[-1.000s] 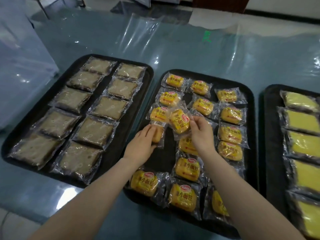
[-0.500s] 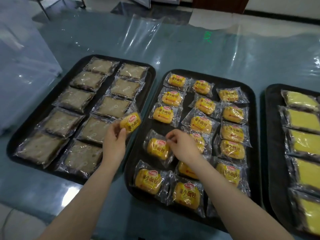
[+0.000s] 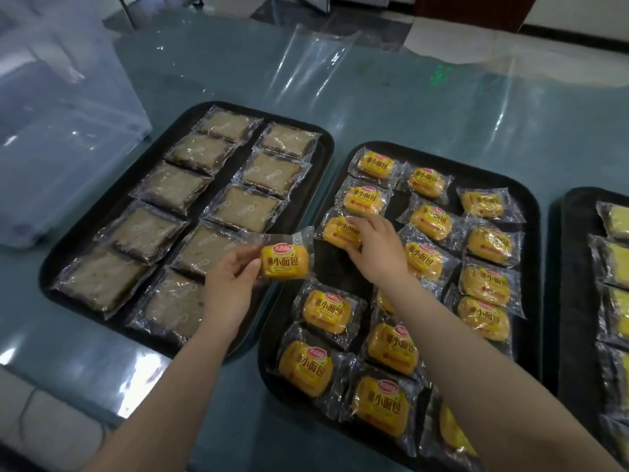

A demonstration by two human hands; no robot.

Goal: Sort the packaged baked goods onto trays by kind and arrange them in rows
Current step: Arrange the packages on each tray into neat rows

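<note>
A small yellow bread packet (image 3: 284,262) with a red label and printed characters is held in the air over the gap between two black trays, its clear wrapper flap sticking up and to the left. The left hand (image 3: 229,287) grips it from the left side, thumb on the front face and the other fingers curled behind, the forearm reaching up from the bottom left of the view.

Just to the right, the right hand (image 3: 376,248) reaches in over the middle tray (image 3: 531,212), palm down, wrist bent slightly, its fingers (image 3: 357,223) curled down onto another yellow packet (image 3: 337,231) that lies third from the far end in the tray's left column. The fingers pinch or press on this packet's right edge; whether it is lifted off the tray cannot be told. The right forearm crosses the near part of the tray and hides some packets beneath it.

The middle tray holds many of the same yellow packets in roughly three columns, with a bare patch in the left column just below the right hand's packet. The left tray (image 3: 326,144) carries brown cake slices (image 3: 245,209) in clear wrappers, laid in two neat columns. At the right edge a third tray (image 3: 571,267) shows a column of pale yellow cake slices (image 3: 619,264), partly cut off by the frame.

All three trays sit on a table (image 3: 408,107) covered with glossy clear film over a teal surface. A translucent plastic bin (image 3: 64,137) stands at the far left.
</note>
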